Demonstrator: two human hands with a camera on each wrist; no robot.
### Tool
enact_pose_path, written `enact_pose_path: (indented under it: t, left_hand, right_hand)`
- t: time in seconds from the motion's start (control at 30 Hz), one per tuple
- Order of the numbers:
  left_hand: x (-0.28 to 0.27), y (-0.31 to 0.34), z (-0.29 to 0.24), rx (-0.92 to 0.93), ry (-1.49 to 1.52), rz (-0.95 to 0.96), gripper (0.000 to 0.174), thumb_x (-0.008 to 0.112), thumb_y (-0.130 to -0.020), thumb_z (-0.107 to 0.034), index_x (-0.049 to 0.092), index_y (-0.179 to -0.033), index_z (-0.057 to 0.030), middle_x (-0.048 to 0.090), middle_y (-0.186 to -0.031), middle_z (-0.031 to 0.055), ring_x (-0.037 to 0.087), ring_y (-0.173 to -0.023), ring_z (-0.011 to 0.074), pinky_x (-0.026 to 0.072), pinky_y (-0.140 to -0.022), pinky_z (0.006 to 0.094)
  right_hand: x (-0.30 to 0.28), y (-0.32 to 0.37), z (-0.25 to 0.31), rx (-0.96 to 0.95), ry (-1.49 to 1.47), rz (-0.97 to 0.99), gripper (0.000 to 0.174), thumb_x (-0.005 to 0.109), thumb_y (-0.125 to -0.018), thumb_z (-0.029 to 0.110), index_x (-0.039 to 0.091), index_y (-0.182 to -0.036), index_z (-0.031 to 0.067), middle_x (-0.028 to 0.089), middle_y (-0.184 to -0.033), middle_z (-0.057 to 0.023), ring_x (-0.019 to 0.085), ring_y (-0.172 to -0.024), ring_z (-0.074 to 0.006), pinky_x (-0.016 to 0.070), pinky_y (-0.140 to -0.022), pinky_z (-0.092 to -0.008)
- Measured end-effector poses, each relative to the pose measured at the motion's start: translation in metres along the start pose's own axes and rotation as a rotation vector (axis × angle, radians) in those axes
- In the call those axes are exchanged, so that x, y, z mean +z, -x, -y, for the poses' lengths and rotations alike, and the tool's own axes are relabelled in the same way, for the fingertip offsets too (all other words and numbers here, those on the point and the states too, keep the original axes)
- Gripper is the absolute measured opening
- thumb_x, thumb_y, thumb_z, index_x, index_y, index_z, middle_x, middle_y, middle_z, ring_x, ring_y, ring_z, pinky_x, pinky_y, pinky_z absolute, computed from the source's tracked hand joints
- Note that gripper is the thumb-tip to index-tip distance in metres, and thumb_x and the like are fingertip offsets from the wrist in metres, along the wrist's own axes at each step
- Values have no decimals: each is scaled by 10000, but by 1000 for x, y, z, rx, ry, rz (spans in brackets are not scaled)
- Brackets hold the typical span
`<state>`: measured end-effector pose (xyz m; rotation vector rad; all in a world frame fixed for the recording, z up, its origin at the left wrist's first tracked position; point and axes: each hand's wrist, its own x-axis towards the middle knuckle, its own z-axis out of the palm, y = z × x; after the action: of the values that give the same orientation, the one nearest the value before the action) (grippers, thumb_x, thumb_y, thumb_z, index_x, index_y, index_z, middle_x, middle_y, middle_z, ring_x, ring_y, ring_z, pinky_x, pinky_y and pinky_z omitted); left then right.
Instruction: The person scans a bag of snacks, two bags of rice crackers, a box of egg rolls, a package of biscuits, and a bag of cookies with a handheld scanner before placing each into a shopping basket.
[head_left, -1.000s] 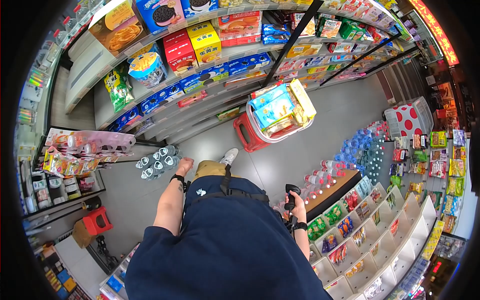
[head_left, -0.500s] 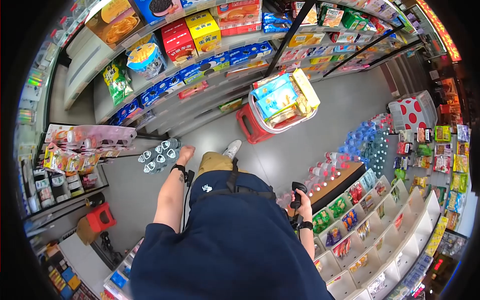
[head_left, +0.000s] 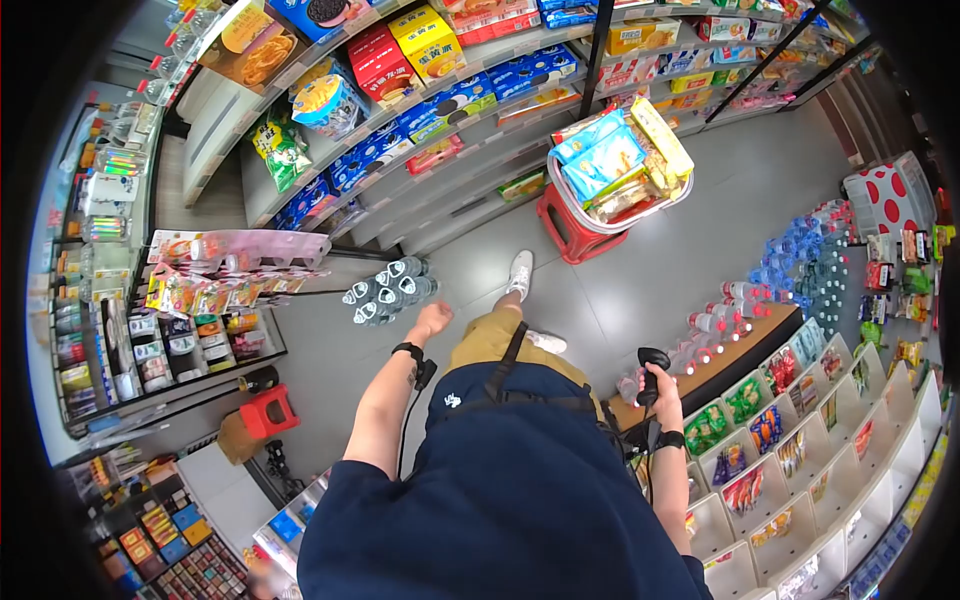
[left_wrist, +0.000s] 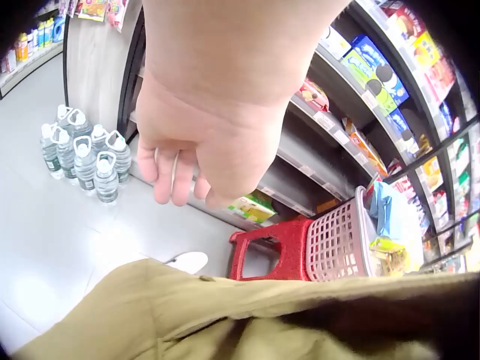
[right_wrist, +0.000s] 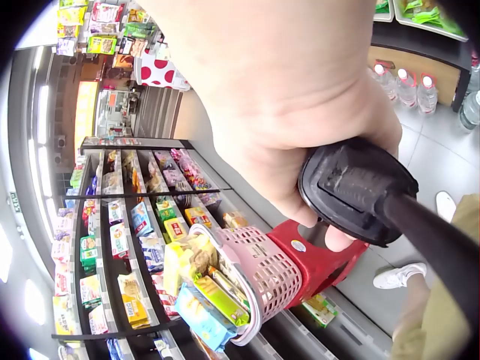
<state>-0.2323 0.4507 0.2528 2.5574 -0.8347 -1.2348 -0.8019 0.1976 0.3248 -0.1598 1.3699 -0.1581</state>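
My left hand [head_left: 432, 320] hangs at my side with nothing in it, its fingers loosely bent in the left wrist view. Nearest to it in the head view are several large water bottles [head_left: 390, 290] on the floor. On the other side, my right hand [head_left: 664, 394] grips a black handheld barcode scanner [head_left: 653, 362], its fingers wrapped round the handle. From the handle's end a thick black cable [right_wrist: 442, 236] runs off. Ahead of me a pink basket [right_wrist: 277, 262] filled with snack packets [head_left: 605, 165] sits on a red stool [head_left: 583, 235].
Snack shelves [head_left: 440, 190] run along the far side. To the right stand tiered white bins [head_left: 770, 490] of small packets, with red-capped bottles [head_left: 715, 325] and blue bottles [head_left: 785, 255] beyond. Another red stool [head_left: 268, 412] is at the left. Grey tiled floor [head_left: 480, 275] lies between.
The head view has shifted, so the basket, shelves and bottles now appear further right. A second shoe has come into view. The right hand still holds the scanner, and the left still hangs free.
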Motion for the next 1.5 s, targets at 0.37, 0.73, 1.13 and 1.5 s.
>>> enact_pose_path:
  t: [0.37, 0.73, 1.13, 1.5]
  left_hand:
    - [22, 37, 33, -30, -8, 13, 420, 671, -845, -349, 699, -1170, -84, 737, -1111, 198, 680, -1110, 365, 524, -985, 424]
    - [36, 65, 84, 28, 170, -56, 429, 672, -845, -358, 700, -1177, -87, 744, -1102, 170, 686, -1105, 345, 529, -967, 422]
    - [66, 131, 199, -71, 129, 24, 435, 669, -859, -361, 704, -1190, -80, 735, -1132, 182, 670, -1138, 355, 515, -1000, 436]
    - [111, 142, 257, -170, 435, -64, 378, 699, -841, -334, 741, -1108, -70, 751, -1087, 167, 701, -1059, 333, 531, -952, 411]
  right_hand:
    - [-24, 9, -32, -30, -36, 1, 233, 739, -903, 235, 640, -965, 34, 636, -723, -61, 595, -547, -160, 522, -492, -284]
    - [52, 35, -54, -109, 115, 11, 235, 732, -913, 230, 621, -945, 26, 610, -698, -47, 581, -546, -154, 515, -502, -275]
    - [49, 53, -144, -28, 195, 23, 227, 722, -923, 225, 626, -920, 20, 621, -703, -53, 596, -559, -155, 535, -507, -272]
    - [43, 57, -188, -72, 223, -3, 230, 727, -914, 219, 640, -920, 5, 621, -696, -57, 606, -569, -159, 539, -516, -279]
